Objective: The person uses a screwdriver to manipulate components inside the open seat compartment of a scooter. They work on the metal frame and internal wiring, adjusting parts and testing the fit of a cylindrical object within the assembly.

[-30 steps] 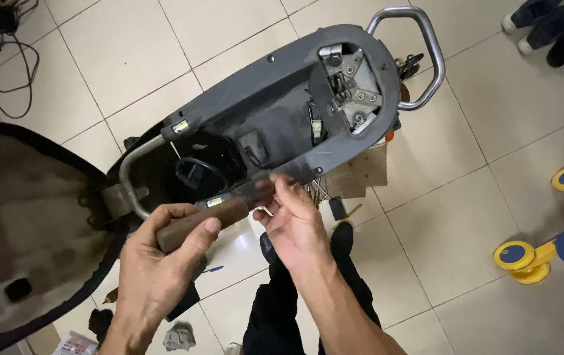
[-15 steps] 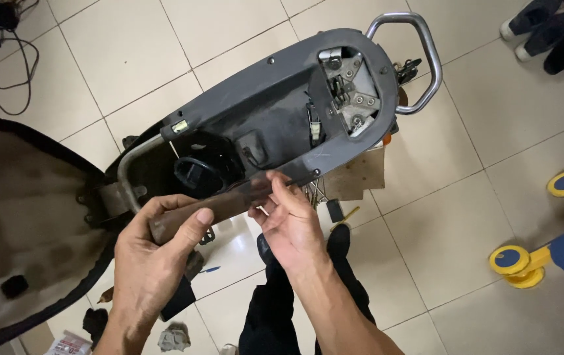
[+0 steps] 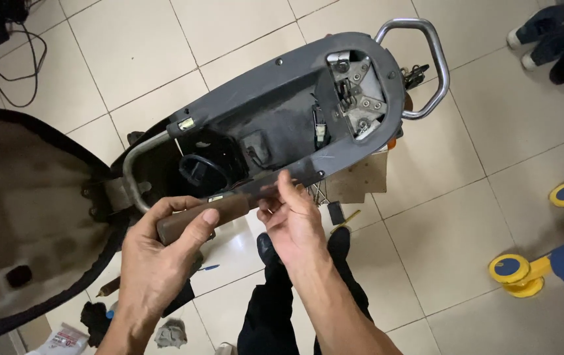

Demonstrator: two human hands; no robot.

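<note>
My left hand (image 3: pixel 160 253) grips the brown handle of a long tool (image 3: pixel 219 209) held level at the near edge of a scooter's open rear body. My right hand (image 3: pixel 292 217) pinches the tool's dark shaft near the grey plastic frame cover (image 3: pixel 282 82). Under the cover the storage cavity (image 3: pixel 209 167) shows a black round part. The raised seat (image 3: pixel 25 217) lies open at the left, its underside facing me. A chrome grab rail (image 3: pixel 436 62) loops off the rear end.
White tiled floor all around. Black cables (image 3: pixel 6 46) lie at the far left. A yellow and blue wheeled item (image 3: pixel 531 273) sits at the right. Another person's shoes (image 3: pixel 551 36) stand at the top right. Rags and small parts (image 3: pixel 117 319) lie near my feet.
Both hands have stayed on the tool, shifting it slightly. The view has drifted a little; the scooter sits in the same place.
</note>
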